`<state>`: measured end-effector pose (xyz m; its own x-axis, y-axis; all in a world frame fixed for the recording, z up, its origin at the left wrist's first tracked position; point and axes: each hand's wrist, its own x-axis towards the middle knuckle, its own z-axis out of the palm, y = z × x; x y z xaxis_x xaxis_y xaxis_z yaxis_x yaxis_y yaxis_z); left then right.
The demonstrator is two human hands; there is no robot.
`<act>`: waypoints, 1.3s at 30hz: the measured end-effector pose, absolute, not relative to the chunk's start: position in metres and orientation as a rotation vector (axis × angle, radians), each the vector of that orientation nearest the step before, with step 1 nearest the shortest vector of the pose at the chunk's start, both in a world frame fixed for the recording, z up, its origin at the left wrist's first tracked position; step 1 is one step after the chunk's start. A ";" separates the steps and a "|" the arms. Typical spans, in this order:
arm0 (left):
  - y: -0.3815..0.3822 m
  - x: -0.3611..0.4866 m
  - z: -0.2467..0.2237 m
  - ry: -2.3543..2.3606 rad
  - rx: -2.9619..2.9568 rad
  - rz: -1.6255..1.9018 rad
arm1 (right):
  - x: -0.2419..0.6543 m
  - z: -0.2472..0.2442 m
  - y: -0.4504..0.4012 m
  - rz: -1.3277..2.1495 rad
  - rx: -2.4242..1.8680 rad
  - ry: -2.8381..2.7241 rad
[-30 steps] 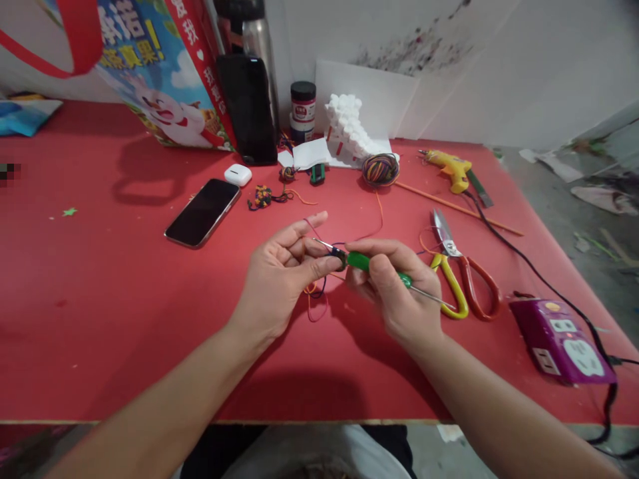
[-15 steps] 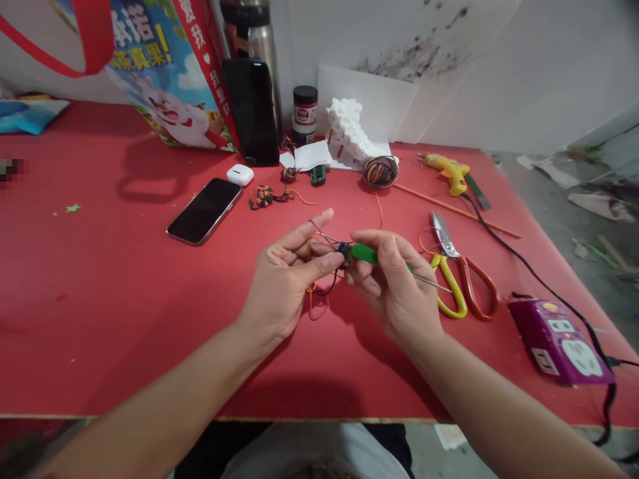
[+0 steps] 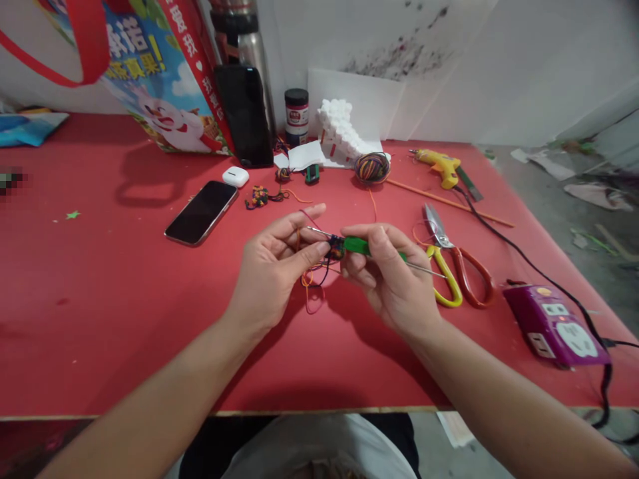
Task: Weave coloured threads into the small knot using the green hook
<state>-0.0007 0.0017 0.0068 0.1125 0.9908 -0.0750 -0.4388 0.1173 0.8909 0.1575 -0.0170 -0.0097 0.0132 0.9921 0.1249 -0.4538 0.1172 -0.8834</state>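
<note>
Between thumb and fingers, my left hand (image 3: 272, 266) pinches a small dark multicoloured crochet piece (image 3: 335, 247). A strand of yarn runs over its raised index finger. My right hand (image 3: 394, 276) grips the green handle of a crochet hook (image 3: 357, 246), whose thin metal shaft points left across the top of the piece. Another metal end sticks out behind the right hand, toward the scissors. Loose pink, orange and dark yarn (image 3: 313, 293) dangles below the left fingers. Farther back lies a variegated yarn ball (image 3: 372, 169), with an orange strand trailing from it.
Scissors (image 3: 444, 246) lie right of my right hand, near a purple power socket (image 3: 556, 326) with a black cord. A yellow glue gun (image 3: 439, 165) and an orange stick (image 3: 449, 202) are behind. Left are a phone (image 3: 202, 213), an earbud case (image 3: 235, 176) and a small crocheted piece (image 3: 259, 196).
The view has shifted slightly, so most things sit a little farther left. The left fingers have shifted on the crochet piece, and more of it shows beside the hook.
</note>
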 end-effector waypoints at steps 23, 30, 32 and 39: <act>0.001 -0.001 0.002 0.837 0.900 1.271 | 0.159 -0.012 -0.020 1.294 -0.762 -1.000; -0.001 0.005 0.003 0.929 0.939 1.283 | 0.160 -0.013 -0.023 1.031 -0.927 -1.214; -0.003 0.007 0.003 0.957 0.929 1.292 | 0.160 -0.016 -0.026 0.839 -0.992 -1.349; -0.005 0.009 0.010 0.941 0.716 1.209 | 0.155 -0.020 -0.037 0.519 -1.029 -1.545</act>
<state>0.0088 -0.0052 0.0097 0.0805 0.9736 -0.2137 -0.4458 0.2269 0.8659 0.1547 -0.0368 -0.0200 0.0349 0.8296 0.5573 0.3247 0.5179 -0.7914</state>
